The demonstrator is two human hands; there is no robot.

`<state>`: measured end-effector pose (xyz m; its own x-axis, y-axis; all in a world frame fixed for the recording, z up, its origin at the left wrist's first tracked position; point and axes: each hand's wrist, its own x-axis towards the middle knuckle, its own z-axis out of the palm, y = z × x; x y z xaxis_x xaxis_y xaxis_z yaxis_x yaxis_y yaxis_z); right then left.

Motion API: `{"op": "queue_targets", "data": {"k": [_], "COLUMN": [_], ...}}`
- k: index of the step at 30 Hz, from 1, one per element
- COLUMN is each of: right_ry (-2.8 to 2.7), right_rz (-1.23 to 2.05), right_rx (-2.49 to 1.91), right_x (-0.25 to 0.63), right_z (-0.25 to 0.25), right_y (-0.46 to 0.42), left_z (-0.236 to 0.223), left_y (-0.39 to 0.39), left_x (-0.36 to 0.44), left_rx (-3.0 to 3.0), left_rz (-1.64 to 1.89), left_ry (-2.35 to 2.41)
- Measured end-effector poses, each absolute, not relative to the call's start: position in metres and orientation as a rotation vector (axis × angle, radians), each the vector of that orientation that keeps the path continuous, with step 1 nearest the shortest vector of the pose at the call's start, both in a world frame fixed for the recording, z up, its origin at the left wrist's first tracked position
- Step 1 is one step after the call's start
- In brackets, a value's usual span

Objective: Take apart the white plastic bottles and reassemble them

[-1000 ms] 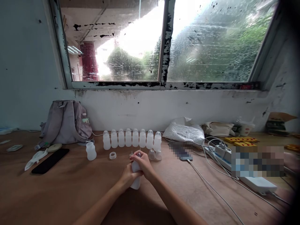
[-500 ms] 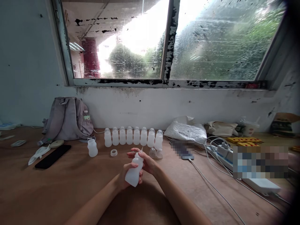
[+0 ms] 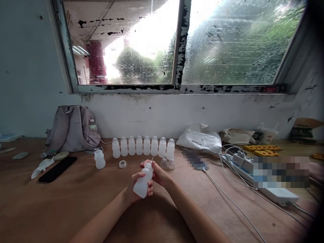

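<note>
A frosted white baby bottle (image 3: 142,184) leans to the right above the near middle of the table, its base toward me. My left hand (image 3: 134,185) is wrapped round its body. At the neck, my right hand (image 3: 158,172) has its fingers closed round the bottle's collar, with a clear teat tip poking up past them; the collar itself is mostly hidden. Farther off, several capped bottles (image 3: 139,146) stand in a row. An open bottle (image 3: 100,159) stands at the left, a loose ring (image 3: 123,164) lies nearer the middle, and two clear caps (image 3: 164,163) sit by the row's right end.
A grey backpack (image 3: 73,130), a black phone (image 3: 57,169) and a white crumpled wrapper (image 3: 42,167) are on the left. To the right are a silver bag (image 3: 199,140), a cable (image 3: 227,199), a power strip (image 3: 279,195) and yellow blocks (image 3: 263,149). A window wall rises behind.
My right hand's fingers, stretched out before, have curled in round the bottle's neck. The bottle has moved slightly up and left. The view has shifted a little.
</note>
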<state>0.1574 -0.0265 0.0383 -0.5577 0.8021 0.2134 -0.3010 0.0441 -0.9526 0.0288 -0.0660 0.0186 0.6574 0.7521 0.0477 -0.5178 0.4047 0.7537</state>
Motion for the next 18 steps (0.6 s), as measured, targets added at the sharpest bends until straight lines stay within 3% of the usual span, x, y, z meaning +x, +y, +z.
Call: {"op": "queue_targets", "data": {"k": [5,15,18], "right_ry": [-1.539,-1.56,-1.521], "right_rz": [1.469,1.012,0.968], "right_rx": [-0.686,-0.925,-0.95], "right_x": [0.157,0.144,0.138], "right_z": [0.041,0.043,0.041], "right_y": [-0.02,-0.025,-0.028], "left_z": [0.019,0.021,0.019], "left_y": [-0.059,-0.054,-0.054], "left_x": [0.023,0.01,0.01], "left_rx": [0.921,1.329,1.433], "left_rz": [0.943,1.605,1.628], "left_ry": [0.507,1.046,1.114]}}
